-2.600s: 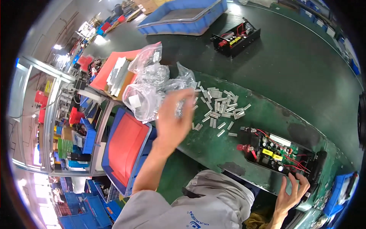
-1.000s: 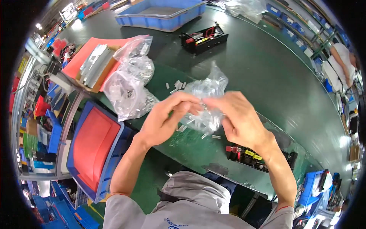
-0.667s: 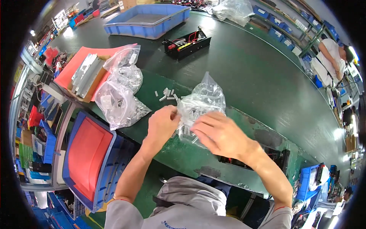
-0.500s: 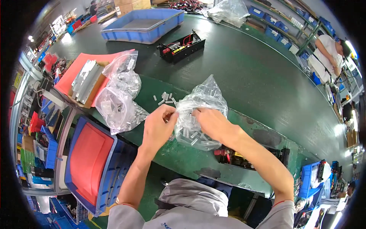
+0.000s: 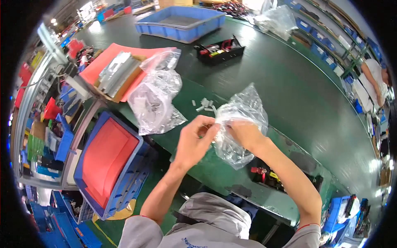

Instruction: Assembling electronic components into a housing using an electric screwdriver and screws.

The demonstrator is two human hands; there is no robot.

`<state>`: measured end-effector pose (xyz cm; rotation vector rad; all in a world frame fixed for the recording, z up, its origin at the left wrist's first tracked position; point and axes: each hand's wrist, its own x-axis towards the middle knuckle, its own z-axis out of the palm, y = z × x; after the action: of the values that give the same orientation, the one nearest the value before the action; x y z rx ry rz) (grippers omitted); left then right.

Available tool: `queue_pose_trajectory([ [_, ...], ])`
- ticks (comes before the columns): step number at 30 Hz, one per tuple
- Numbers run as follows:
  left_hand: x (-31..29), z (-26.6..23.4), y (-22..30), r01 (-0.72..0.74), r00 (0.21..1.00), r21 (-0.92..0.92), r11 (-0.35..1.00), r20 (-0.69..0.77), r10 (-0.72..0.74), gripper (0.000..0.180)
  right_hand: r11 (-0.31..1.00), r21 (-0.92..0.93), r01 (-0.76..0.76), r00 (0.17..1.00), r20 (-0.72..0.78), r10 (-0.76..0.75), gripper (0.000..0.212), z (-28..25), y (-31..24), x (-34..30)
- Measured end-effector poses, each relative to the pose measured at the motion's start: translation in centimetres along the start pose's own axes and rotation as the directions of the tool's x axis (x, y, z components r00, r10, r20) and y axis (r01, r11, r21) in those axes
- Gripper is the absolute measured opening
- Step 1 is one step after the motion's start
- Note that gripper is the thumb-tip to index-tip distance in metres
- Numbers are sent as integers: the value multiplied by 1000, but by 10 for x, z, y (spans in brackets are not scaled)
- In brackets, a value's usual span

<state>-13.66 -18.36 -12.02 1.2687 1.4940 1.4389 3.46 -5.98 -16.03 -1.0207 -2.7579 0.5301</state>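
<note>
A clear plastic bag (image 5: 236, 149) lies on the green bench in front of me. My left hand (image 5: 195, 138) pinches the near-left edge of its mouth between thumb and fingers. Inside the mouth is my right hand (image 5: 247, 135), its fingers down in the bag and hidden by crumpled plastic and by the hand itself. Just beyond my left fingertips, a few small clear tube-like pieces (image 5: 204, 104) lie loose on the bench. Further left rest more clear bags (image 5: 153, 105) with small pieces in them.
Silvery metal bars (image 5: 120, 74) sit in a cardboard box on red sheets. Black housings with wired parts stand beyond the bag (image 5: 221, 50) and under my right forearm (image 5: 269, 178). A blue tray (image 5: 182, 31) is at the back; a blue crate (image 5: 138, 165) holds red sheets at left.
My right hand has gone deeper into the bag's mouth. My left hand keeps its pinch on the edge. The whole view has shifted, so the bench things appear further right.
</note>
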Motion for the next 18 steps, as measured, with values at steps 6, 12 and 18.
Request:
queue_pose_trajectory([
  [6, 3, 0, -7, 79, 996, -159, 984, 46, -73, 19, 998, 30, -61, 997, -48, 63, 20, -29, -16, -14],
  [12, 13, 4, -57, -13, 994, -271, 963, 105, 43, 48, 954, 265, 142, 967, -245, -76, 10, -79, -48, -84],
  [18, 38, 46, -34, -646, 762, 431, 630, 404, 506, 74, 684, 719, -124, 819, -314, 479, 15, -111, -26, -155],
])
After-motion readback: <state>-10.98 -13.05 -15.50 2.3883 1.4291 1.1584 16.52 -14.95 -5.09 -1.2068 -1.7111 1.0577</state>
